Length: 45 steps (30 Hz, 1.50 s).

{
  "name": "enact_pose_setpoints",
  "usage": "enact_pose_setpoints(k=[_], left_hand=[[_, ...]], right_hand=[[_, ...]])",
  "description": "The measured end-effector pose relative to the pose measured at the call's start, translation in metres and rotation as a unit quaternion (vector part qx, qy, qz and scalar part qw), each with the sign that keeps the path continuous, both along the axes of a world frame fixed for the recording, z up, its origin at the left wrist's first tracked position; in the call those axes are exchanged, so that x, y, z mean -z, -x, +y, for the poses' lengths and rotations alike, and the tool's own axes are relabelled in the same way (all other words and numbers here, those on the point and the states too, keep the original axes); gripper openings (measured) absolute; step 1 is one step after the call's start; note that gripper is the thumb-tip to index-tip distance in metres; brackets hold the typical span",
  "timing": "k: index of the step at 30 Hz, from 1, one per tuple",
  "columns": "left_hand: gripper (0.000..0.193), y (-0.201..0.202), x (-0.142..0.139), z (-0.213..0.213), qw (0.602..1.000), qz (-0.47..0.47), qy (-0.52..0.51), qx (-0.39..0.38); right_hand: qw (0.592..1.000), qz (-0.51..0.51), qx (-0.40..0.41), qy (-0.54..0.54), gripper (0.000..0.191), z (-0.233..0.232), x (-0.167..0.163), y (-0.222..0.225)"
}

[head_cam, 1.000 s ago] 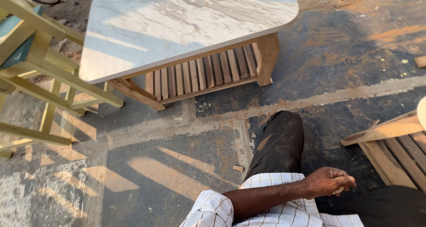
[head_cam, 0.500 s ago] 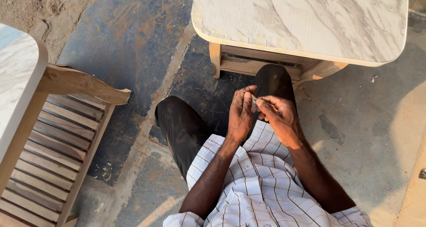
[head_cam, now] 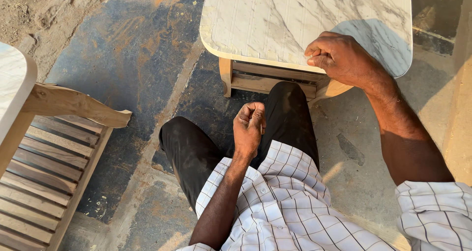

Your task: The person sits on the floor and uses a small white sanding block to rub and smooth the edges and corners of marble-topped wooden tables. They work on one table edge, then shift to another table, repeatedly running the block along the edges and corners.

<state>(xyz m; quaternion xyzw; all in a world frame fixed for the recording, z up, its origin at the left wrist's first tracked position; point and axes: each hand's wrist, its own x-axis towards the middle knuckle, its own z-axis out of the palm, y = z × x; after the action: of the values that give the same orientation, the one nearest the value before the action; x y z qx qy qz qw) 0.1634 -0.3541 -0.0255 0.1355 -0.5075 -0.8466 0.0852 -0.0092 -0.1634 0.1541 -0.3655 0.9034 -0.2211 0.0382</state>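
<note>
Right-hand fingers (head_cam: 318, 54) are curled tight, tips pressed to the front edge of the marble-patterned tabletop (head_cam: 295, 20). Something small and pale may sit pinched under them, but the view is too poor to say. The right hand (head_cam: 344, 59) rests on the top near its rounded right corner, wrist angled back toward the person.

The left hand (head_cam: 249, 125) hangs over the lap between the knees, fingers folded into a loose fist, thumb on top. Whether it holds anything cannot be told; nothing shows between the fingers.

Judgement on the work at the edge: it looks best done with the fingertips kept flat to the rim and pressure held even, the wrist braced on the top so the grip does not skid over the smooth face.

The tabletop lies straight ahead of the knees. It is white with grey veining, glossy, with a pale cream rim and rounded corners. It sits on a light wooden frame (head_cam: 268, 81), one leg and two rails visible beneath.

The person wears black trousers (head_cam: 191, 153) and a white checked shirt (head_cam: 280, 207). A second table with a wooden slatted shelf (head_cam: 34, 172) stands at left. The concrete floor (head_cam: 123, 59) is dusty and stained.
</note>
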Motion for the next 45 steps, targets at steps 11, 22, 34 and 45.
enact_pose_setpoints(k=[11, 22, 34, 45], left_hand=[[0.033, 0.0, -0.005, -0.004, 0.998, -0.035, -0.014, 0.059], [0.029, -0.009, -0.003, -0.012, 0.998, -0.032, -0.011, 0.052], [0.031, -0.023, 0.034, -0.013, 0.985, -0.106, -0.043, 0.131], [0.026, -0.029, 0.052, -0.021, 0.984, -0.118, -0.06, 0.117]], right_hand=[[0.997, 0.03, -0.034, -0.056, 0.008, 0.003, 0.001, 0.007], [0.995, 0.078, -0.05, -0.047, 0.003, 0.002, -0.004, -0.004], [0.983, 0.16, -0.088, -0.025, 0.003, 0.011, 0.005, -0.014], [0.902, 0.429, 0.034, -0.039, 0.013, 0.013, 0.095, -0.065]])
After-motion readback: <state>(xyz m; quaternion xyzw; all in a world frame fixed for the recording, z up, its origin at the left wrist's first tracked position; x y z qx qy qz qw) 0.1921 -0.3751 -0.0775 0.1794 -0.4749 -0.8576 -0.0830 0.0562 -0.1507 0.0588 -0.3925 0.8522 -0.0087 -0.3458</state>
